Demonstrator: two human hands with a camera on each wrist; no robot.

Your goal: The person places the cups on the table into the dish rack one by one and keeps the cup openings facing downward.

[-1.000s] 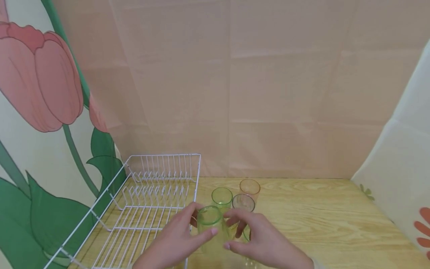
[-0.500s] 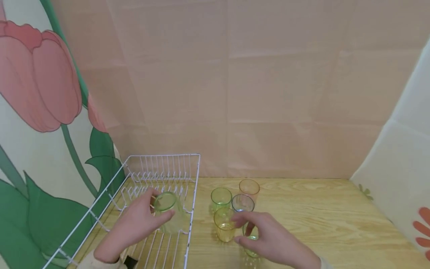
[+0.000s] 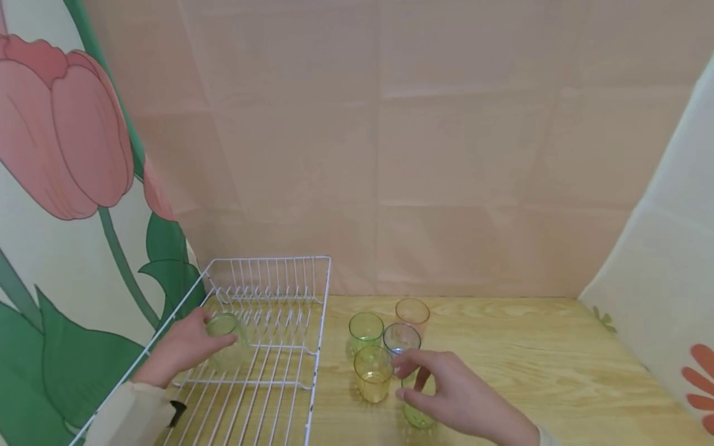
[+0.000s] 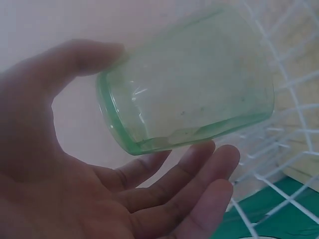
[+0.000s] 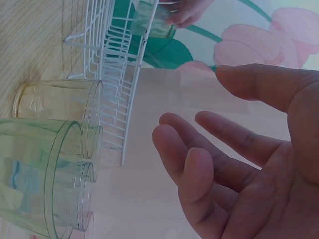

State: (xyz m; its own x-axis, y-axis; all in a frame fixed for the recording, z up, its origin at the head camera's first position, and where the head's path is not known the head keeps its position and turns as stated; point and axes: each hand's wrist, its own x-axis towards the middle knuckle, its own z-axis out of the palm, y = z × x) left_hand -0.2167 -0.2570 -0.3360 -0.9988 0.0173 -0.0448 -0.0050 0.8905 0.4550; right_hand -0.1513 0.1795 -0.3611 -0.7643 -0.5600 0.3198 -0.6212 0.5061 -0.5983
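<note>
My left hand [image 3: 186, 347] pinches a pale green drinking glass [image 3: 227, 353] between thumb and fingers, over the left part of the white wire dish rack [image 3: 281, 383]. In the left wrist view, the glass [image 4: 194, 84] has its mouth toward the rack wires, and my thumb lies at the edge of its base. Fingers loosely bent and holding nothing, my right hand [image 3: 452, 390] hovers over another green glass [image 3: 419, 414] and partly covers it. Just left of that stands a yellow glass [image 3: 372, 381]. The right wrist view shows a gap between my right thumb and fingers.
Behind the yellow glass stand a green glass [image 3: 365, 334], a bluish-grey glass [image 3: 403, 337] and a pinkish-orange glass [image 3: 414, 313], all mouth up. They are on a wood-grain table [image 3: 530, 371]. A plain pinkish cloth [image 3: 446, 186] hangs at the back, a tulip-print sheet [image 3: 83, 155] at left.
My left hand has carried the pale green glass leftward from between both hands to over the rack. My right hand has come off that glass and stays near the standing glasses.
</note>
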